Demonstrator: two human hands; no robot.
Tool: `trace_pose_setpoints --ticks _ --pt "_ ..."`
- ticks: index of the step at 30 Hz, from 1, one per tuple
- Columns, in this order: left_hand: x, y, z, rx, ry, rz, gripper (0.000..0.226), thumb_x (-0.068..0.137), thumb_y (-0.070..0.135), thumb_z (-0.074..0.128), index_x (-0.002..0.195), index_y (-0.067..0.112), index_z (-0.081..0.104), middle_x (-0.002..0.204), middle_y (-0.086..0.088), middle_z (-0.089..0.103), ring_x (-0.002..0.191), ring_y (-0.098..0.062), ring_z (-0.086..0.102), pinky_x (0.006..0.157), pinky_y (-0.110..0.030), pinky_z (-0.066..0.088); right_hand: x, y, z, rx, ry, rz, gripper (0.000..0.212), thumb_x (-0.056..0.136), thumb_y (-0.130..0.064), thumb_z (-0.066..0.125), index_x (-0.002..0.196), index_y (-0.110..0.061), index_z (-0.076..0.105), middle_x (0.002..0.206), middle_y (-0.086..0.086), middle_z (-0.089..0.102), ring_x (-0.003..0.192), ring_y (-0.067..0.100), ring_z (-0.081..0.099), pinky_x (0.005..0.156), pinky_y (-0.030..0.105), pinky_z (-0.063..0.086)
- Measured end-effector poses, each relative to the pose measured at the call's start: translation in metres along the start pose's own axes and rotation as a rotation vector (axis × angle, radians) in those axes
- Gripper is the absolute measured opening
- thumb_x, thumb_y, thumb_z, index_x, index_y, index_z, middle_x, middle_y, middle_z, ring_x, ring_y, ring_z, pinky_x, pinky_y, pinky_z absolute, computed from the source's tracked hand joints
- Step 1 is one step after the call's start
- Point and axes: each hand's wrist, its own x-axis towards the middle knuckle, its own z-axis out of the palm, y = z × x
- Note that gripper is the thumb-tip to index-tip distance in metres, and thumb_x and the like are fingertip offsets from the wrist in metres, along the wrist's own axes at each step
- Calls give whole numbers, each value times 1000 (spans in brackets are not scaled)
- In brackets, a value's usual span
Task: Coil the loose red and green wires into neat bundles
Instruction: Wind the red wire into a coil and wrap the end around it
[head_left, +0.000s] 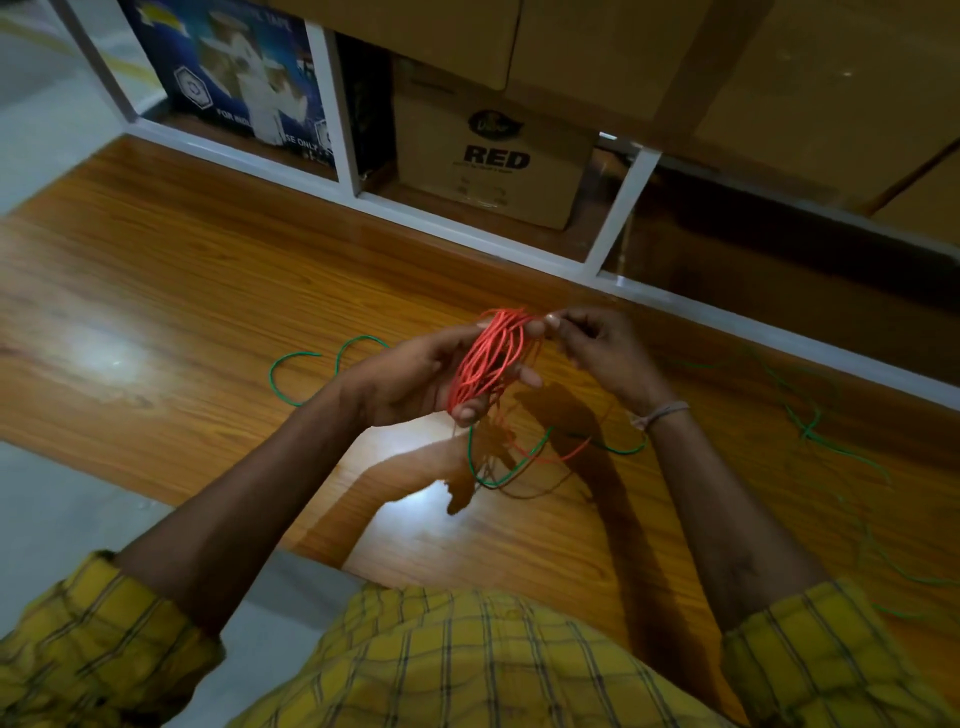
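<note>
A: The red wire — where does it sit?

B: It is wound in many loops around the left hand, running from the fingertips near the top down past the thumb. That hand's fingers curl around the bundle and hold it above the bench.

A: And the other hand?

B: The right hand is just beside the top of the bundle, its fingertips pinching a strand of the red wire close to the left fingertips. A pale band circles that wrist.

A: Is all the red wire wound up?

B: No. A loose tail hangs from below the bundle and lies in a curve on the bench under the hands, crossing the green wire.

A: How does the green one lie?

B: Uncoiled, spread across the wooden top: one loop shows left of the left wrist, another under the hands, and long strands trail away to the right.

A: What lies beyond?

B: A white-framed shelf along the far edge of the bench, holding a cardboard box printed "RED" and a blue box to its left. The person's sleeves are yellow plaid.
</note>
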Motion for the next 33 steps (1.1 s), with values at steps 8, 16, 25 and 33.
trace_pose_setpoints --ticks 8,16,25,33 --pt "12 16 -13 -345 138 174 55 114 39 26 164 21 37 156 -31 49 76 -20 73 73 -31 62 -42 13 59 149 -151 118 27 112 -19 52 126 -13 74 67 7 54 40 2 42 39 16 33" --pt "35 4 -12 -400 578 240 38 116 38 28 137 19 54 125 -18 63 84 -30 81 64 -33 64 -56 -8 68 72 -397 87 34 107 -14 60 138 -29 56 70 5 70 45 23 53 38 21 40" --pt "26 -1 -20 468 759 126 38 118 37 29 154 27 34 135 -13 60 90 -36 82 81 -55 63 -64 -44 38 59 -726 162 38 109 -18 58 146 -11 56 70 6 70 37 12 49 40 24 40" --pt "19 -5 -1 673 597 -28 50 118 34 30 164 15 31 117 16 52 73 14 64 73 0 42 -37 -58 -26 579 -748 207 35 104 -3 54 136 10 60 59 7 52 33 2 38 32 17 26"
